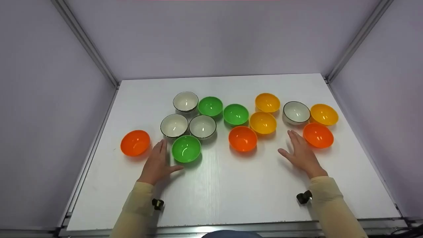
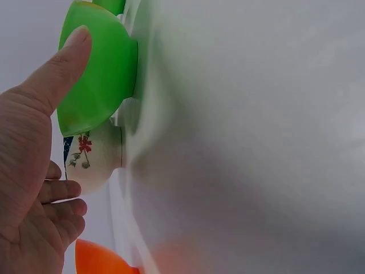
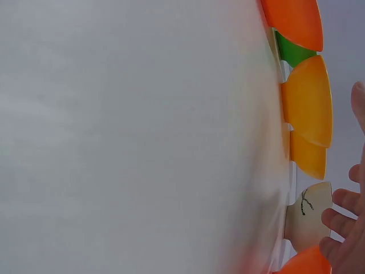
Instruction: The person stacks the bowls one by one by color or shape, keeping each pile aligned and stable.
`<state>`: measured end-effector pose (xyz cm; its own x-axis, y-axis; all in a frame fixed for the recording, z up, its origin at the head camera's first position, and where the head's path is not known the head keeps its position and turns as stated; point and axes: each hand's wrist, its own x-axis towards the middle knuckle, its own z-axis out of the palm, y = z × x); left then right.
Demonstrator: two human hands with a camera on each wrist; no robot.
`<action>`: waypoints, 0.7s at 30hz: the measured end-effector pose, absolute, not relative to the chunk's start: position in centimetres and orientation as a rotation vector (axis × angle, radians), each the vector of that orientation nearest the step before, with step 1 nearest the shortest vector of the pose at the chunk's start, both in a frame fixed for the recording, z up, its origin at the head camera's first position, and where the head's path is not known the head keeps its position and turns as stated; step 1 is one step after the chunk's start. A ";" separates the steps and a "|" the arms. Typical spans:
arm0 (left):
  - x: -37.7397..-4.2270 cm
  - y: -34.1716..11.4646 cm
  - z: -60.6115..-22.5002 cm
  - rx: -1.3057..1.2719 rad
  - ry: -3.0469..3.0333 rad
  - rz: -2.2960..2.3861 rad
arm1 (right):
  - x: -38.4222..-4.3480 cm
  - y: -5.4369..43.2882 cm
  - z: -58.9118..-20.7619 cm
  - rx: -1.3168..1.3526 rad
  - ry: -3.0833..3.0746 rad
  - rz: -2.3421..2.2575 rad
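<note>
My left hand is spread around the near side of a green bowl, thumb apart from the fingers; I cannot tell whether it touches. An orange bowl stands to its left. Behind the green bowl sit two white bowls, one of them showing a flower print in the left wrist view. My right hand hovers with thumb and fingers apart, holding nothing. Its fingertips are close to the right orange bowl, with a white bowl just beyond.
Two more green bowls, one in the middle, stand in the row behind. Yellow bowls sit at the right, one touching close to an orange bowl. Pale panels wall the white table at back and sides.
</note>
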<state>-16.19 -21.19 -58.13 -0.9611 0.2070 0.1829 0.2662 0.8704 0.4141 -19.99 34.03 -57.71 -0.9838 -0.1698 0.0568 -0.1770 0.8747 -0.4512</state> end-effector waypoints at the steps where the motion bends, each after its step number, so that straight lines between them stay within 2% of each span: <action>1: -16.2 -21.1 -58.1 -0.384 -2.891 -0.665 | -19.9 34.0 -57.7 0.282 -3.028 0.733; 7: -15.9 -19.3 -56.9 -0.465 -2.666 -0.678 | -19.5 33.6 -57.0 0.267 -3.012 0.733; 14: -15.3 -12.7 -54.2 -0.588 -2.439 -0.842 | -19.0 31.1 -55.9 0.234 -3.029 0.886; 21: -16.5 -7.1 -54.8 -0.622 -2.477 -1.078 | -20.4 28.1 -56.4 0.168 -2.994 1.291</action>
<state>-16.53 -7.11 -54.80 -0.8352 0.2469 0.4914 0.5279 0.6105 0.5904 -20.38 28.12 -56.41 -0.9871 -0.1429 -0.0723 -0.0455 0.6833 -0.7287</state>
